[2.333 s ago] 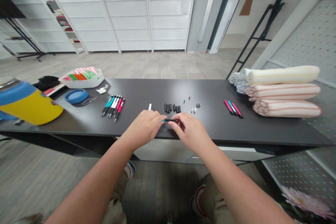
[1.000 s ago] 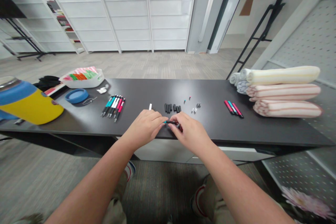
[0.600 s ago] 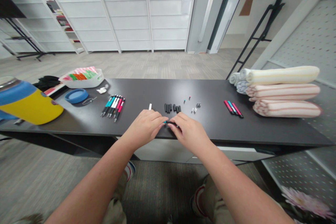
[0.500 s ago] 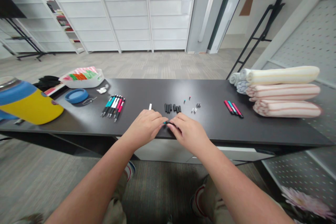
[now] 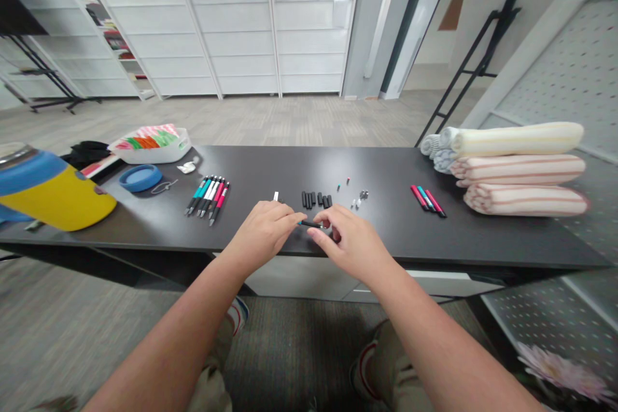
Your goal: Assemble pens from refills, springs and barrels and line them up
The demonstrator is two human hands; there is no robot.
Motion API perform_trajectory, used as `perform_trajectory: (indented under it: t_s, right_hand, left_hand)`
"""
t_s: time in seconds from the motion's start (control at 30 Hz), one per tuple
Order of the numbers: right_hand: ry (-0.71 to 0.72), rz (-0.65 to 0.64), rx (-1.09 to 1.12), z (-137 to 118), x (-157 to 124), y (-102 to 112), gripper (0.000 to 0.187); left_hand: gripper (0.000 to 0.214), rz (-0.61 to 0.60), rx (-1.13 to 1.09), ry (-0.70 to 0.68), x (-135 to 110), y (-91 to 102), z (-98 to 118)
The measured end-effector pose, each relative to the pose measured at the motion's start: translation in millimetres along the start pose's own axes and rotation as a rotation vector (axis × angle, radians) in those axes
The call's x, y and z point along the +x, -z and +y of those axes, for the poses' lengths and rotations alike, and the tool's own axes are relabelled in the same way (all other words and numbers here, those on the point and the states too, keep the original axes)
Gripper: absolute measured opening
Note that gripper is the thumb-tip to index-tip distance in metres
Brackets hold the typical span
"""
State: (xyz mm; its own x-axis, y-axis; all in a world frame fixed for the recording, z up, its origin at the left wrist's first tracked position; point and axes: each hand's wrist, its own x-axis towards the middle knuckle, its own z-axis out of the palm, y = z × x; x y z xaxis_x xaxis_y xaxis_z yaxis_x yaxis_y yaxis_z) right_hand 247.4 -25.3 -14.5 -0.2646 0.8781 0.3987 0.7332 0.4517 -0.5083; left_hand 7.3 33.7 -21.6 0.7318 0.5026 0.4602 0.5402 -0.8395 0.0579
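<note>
Both my hands meet over the front middle of the black table. My left hand pinches the teal end of a thin black pen. My right hand closes its fingertips on the pen's other end, and a bit of red shows under its fingers. Just beyond lie several short black pen sleeves and a small white piece. Tiny pen parts lie further right.
Several teal, white and pink pens lie to the left, three more pens to the right. Rolled striped towels are stacked at far right. A blue lid, a white basket and a yellow-blue container sit left.
My hands drew closer together along the pen, then my right hand eased back a little, so more of the black barrel shows. The view shifted slightly.
</note>
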Motion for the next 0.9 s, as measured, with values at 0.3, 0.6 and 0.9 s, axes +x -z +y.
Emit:
perform_trajectory:
  t_s: [0.3,0.6,0.9]
  right_hand:
    - [-0.250,0.019,-0.349,21,8,0,0.051]
    - [-0.277,0.011,-0.434,16,12,-4,0.029]
    - [-0.283,0.022,-0.482,18,13,-6,0.044]
  left_hand:
    - [0.023,0.059,0.011,0.093,3,-2.8,-1]
    - [0.023,0.044,-0.007,0.101,3,-3.0,-2]
    - [0.023,0.044,-0.004,0.099,3,-2.5,-1]
